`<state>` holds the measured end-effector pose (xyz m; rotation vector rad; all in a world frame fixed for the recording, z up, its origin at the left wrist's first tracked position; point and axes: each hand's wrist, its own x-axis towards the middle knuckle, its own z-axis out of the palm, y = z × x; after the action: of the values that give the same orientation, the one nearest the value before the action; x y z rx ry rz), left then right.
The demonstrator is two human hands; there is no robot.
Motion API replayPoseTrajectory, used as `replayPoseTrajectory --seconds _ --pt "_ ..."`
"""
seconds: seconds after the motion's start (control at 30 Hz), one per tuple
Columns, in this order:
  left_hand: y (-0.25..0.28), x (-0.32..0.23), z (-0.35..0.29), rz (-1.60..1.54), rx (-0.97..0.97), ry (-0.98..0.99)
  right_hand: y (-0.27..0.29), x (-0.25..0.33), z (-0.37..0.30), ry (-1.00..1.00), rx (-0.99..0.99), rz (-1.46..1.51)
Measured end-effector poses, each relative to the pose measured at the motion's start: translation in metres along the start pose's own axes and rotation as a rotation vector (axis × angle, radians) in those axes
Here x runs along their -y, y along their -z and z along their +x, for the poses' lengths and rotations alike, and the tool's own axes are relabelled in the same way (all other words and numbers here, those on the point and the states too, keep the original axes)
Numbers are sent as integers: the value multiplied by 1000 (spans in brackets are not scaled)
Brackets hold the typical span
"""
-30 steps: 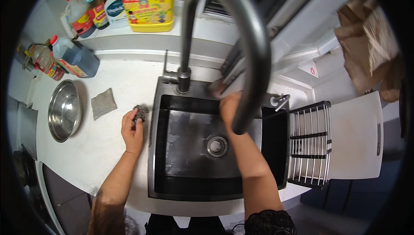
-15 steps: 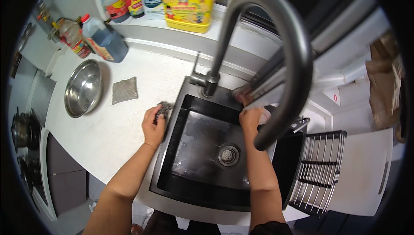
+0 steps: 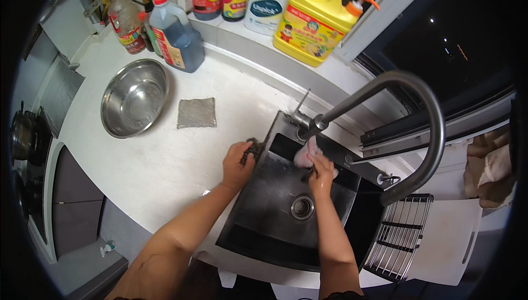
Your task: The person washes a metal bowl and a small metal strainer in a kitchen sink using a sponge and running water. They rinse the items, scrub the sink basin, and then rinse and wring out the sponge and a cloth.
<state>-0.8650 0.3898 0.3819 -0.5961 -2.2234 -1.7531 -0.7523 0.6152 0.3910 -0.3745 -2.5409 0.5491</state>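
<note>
left hand (image 3: 236, 163) grips a dark scouring pad (image 3: 253, 148) at the left rim of the black sink (image 3: 258, 228). right hand (image 3: 322, 172) clutches a pink cloth (image 3: 304, 154) vs the sink's back wall, just under the faucet (image 3: 385, 113). steel bowl (image 3: 133, 97) & grey cloth (image 3: 196, 113) lie on the counter (image 3: 143, 162), well apart from both hands.

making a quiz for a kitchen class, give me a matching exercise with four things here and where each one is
Things:
1. steel bowl
2. grey cloth
3. pink rag
4. yellow jug

Places:
A. on the ledge by the window
B. flat on the counter, right of the bowl
C. at the back wall of the sink, under the right hand
D. on the counter near the dark bottles

Pairs: 1-D, 2-B, 3-C, 4-A
</note>
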Motion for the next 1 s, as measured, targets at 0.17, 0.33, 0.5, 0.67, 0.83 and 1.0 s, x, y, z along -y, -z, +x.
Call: replayPoseTrajectory --seconds 0.17,0.33,0.5,0.67,0.83,1.0 --pt "54 -14 19 -82 -27 72 -23 121 37 173 -55 148" --pt "101 19 15 42 46 22 -103 153 151 670 -97 -32" --pt "109 28 9 46 128 48 -151 99 167 314 78 -133" --pt "114 30 13 63 131 11 -148 100 135 -516 -92 -32" --pt "113 28 14 51 157 -2 -153 103 161 -770 -27 -404" --pt "106 27 14 42 167 -18 -153 86 125 -426 -200 -437"
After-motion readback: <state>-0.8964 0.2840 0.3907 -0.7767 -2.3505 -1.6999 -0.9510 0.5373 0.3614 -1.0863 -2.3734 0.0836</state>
